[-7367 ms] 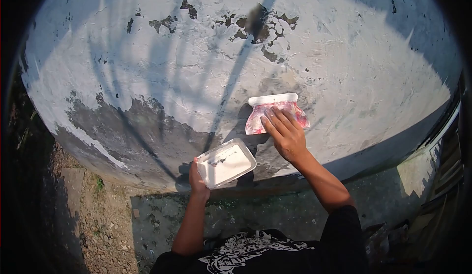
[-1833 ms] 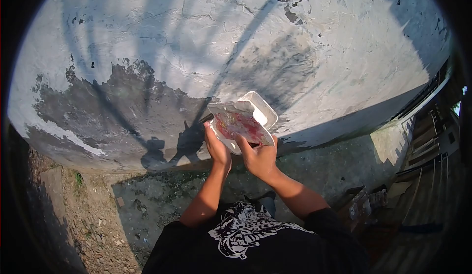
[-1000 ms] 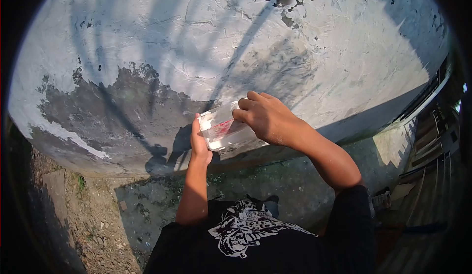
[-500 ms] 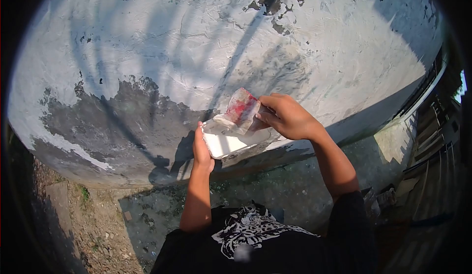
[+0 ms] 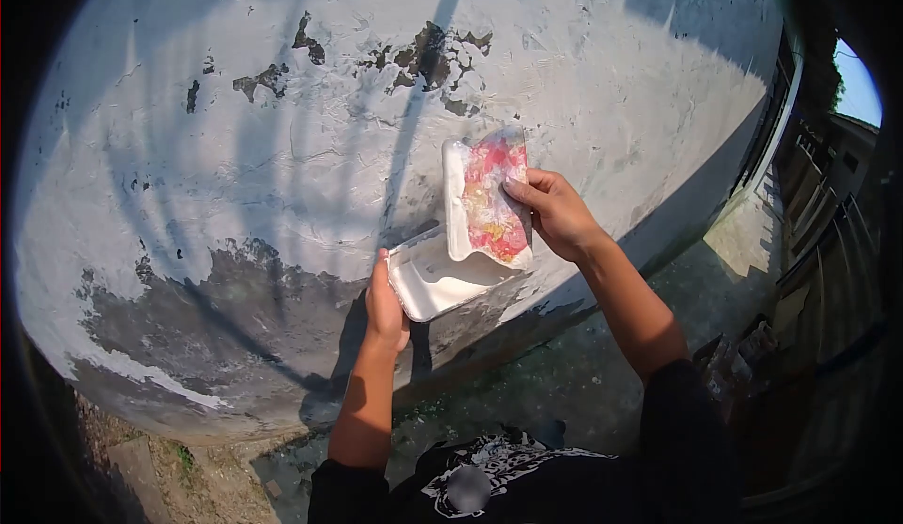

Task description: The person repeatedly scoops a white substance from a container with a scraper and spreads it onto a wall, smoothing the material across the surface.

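Close against the wall [image 5: 235, 148], the left hand [image 5: 386, 303] is gripping a tray [image 5: 419, 309] by its near end, and the right hand [image 5: 557, 212] is pinching a scraper [image 5: 491, 199] just above it. Tipping further, the scraper's loaded edge is probably going to be shedding filler [image 5: 447, 279], and the tray could be slipping. The tray is looking shallow and white, the scraper flat, red-stained plastic, the wall rough and flaking.

Hard sunlight strikes the wall [image 5: 282, 148], washing its upper right nearly white. Long thin shadows cross it, one dark stripe running from the top edge down to the tray [image 5: 435, 284]. Tray and scraper [image 5: 494, 195] are sharp. The fisheye lens bows everything (black vignette in all corners); the ground [image 5: 583, 383] at lower right lies in shade.
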Demonstrator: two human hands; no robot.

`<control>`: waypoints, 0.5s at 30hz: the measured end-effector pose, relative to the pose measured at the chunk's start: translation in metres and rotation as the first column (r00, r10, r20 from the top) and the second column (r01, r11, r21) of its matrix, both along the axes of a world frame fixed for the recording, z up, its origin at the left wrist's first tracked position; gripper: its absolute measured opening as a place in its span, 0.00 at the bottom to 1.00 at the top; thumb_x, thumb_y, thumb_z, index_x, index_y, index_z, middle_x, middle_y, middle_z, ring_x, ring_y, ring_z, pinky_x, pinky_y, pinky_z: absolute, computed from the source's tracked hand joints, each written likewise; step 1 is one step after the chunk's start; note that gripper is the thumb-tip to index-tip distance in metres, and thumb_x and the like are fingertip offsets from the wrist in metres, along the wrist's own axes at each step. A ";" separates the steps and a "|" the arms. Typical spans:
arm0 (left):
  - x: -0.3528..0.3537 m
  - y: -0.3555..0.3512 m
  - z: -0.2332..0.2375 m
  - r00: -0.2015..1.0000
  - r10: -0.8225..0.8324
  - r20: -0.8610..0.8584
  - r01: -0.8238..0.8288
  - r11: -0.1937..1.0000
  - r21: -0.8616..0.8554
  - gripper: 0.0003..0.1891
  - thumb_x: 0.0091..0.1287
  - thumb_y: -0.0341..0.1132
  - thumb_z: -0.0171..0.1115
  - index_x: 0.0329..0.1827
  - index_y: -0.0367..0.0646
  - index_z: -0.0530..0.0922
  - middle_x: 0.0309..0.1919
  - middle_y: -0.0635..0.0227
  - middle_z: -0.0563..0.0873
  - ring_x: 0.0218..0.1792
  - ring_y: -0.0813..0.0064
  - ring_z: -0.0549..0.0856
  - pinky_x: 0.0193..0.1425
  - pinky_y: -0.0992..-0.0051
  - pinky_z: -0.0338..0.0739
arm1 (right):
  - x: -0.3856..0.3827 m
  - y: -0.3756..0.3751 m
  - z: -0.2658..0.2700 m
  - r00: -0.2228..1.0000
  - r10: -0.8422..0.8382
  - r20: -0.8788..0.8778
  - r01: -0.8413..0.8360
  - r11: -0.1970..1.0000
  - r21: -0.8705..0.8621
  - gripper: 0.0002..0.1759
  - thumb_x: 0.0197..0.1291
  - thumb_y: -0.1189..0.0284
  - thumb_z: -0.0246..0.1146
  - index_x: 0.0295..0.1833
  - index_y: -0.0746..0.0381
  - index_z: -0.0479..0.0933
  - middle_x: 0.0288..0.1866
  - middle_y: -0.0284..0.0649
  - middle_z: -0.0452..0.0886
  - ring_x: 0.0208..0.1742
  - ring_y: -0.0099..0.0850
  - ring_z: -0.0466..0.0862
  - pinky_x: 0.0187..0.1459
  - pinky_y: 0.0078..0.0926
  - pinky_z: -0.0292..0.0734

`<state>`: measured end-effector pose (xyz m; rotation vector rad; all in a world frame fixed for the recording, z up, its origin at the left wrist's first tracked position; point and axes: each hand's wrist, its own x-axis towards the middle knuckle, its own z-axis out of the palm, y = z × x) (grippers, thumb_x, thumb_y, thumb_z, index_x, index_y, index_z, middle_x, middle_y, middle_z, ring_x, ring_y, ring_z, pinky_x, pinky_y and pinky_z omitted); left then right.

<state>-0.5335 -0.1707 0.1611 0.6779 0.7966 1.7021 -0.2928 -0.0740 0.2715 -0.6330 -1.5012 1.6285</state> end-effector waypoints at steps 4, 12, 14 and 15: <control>-0.010 0.002 0.024 0.993 -0.039 -0.111 0.043 0.999 0.032 0.28 0.83 0.54 0.44 0.64 0.35 0.75 0.55 0.58 0.86 0.53 0.70 0.88 0.59 0.70 0.82 | -0.001 -0.001 0.038 0.980 -0.103 -0.171 0.159 0.918 0.362 0.13 0.76 0.68 0.63 0.54 0.68 0.83 0.45 0.35 0.87 0.44 0.21 0.84 0.50 0.25 0.80; -0.020 -0.010 0.015 0.997 0.072 -0.015 -0.071 0.995 0.064 0.29 0.83 0.53 0.43 0.67 0.35 0.74 0.58 0.58 0.86 0.57 0.65 0.86 0.64 0.67 0.80 | -0.059 0.040 0.095 0.683 -0.560 -0.469 0.300 -0.370 0.879 0.16 0.61 0.79 0.64 0.54 0.66 0.83 0.49 0.49 0.89 0.49 0.48 0.89 0.51 0.38 0.87; -0.030 -0.010 0.003 0.997 0.081 -0.002 -0.081 0.994 0.068 0.29 0.83 0.53 0.44 0.67 0.34 0.74 0.59 0.57 0.86 0.59 0.63 0.86 0.65 0.66 0.79 | -0.081 0.051 0.071 0.664 -0.601 -0.444 0.061 -0.549 0.834 0.15 0.60 0.77 0.62 0.52 0.69 0.83 0.52 0.51 0.88 0.51 0.48 0.89 0.48 0.37 0.88; -0.033 -0.012 0.003 0.995 0.099 0.024 -0.101 0.992 0.070 0.29 0.83 0.53 0.44 0.67 0.34 0.75 0.59 0.56 0.85 0.59 0.63 0.86 0.65 0.65 0.79 | -0.087 0.044 0.063 0.660 -0.630 -0.408 -0.024 -0.561 0.827 0.18 0.60 0.76 0.61 0.55 0.68 0.82 0.55 0.51 0.87 0.54 0.49 0.88 0.50 0.36 0.88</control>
